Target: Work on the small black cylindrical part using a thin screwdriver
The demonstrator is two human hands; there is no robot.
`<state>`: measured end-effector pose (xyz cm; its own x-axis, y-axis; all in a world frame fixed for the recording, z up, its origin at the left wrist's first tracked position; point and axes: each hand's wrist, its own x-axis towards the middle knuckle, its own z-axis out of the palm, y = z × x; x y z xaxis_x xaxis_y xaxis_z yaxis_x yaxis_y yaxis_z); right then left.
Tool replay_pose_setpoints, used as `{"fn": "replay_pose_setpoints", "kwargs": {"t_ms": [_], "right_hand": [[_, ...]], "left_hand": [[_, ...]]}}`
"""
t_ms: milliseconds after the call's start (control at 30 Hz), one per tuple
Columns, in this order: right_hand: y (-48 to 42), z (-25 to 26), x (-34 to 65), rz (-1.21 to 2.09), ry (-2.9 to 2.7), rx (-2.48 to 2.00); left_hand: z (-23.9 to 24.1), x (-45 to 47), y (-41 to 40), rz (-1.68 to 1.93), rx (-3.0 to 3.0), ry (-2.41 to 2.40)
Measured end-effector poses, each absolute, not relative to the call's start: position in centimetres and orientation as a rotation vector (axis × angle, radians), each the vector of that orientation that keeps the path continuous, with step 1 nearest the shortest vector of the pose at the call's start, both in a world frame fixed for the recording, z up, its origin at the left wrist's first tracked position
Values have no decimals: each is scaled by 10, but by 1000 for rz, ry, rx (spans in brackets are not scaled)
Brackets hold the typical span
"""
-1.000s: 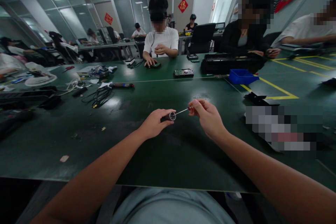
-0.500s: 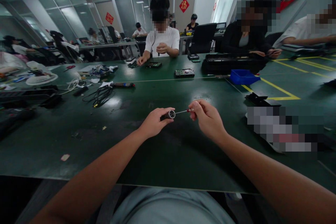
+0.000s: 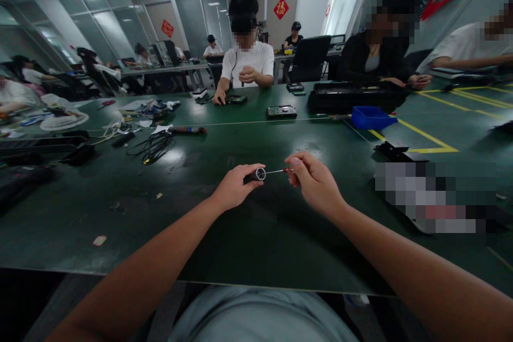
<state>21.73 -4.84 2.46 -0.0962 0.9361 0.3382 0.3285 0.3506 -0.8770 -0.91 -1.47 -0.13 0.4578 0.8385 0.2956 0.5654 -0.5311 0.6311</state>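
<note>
My left hand (image 3: 234, 188) is closed around a short dark cylinder (image 3: 260, 174) with a pale ring at its open end, which faces right and toward me. Between thumb and fingers, my right hand (image 3: 316, 179) grips a small screwdriver (image 3: 287, 170) by its red handle. The thin metal shaft runs left to the cylinder's ringed end; whether its tip touches anything inside is too small to tell. Both hands are above the green table (image 3: 224, 246).
Across the table a person in a white shirt (image 3: 256, 61) handles a circuit board (image 3: 236, 99). A hard drive (image 3: 281, 111) lies ahead. At right are a blue tray (image 3: 372, 117) and a long black casing (image 3: 356, 97); at left, a coiled black cable (image 3: 154, 147) and a white fan grille (image 3: 64, 121).
My right fingers have shifted on the screwdriver's handle, showing more of the red part. The cylinder has moved very slightly left. The person opposite has moved a hand toward the circuit board.
</note>
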Motion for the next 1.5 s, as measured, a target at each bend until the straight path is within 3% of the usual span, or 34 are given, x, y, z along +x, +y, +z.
{"fn": "replay_pose_setpoints", "kwargs": {"t_ms": [1500], "right_hand": [[-48,25,218,776,-1611,-1167]], "left_hand": [[-1,-10,-15,813,2276,1152]]}}
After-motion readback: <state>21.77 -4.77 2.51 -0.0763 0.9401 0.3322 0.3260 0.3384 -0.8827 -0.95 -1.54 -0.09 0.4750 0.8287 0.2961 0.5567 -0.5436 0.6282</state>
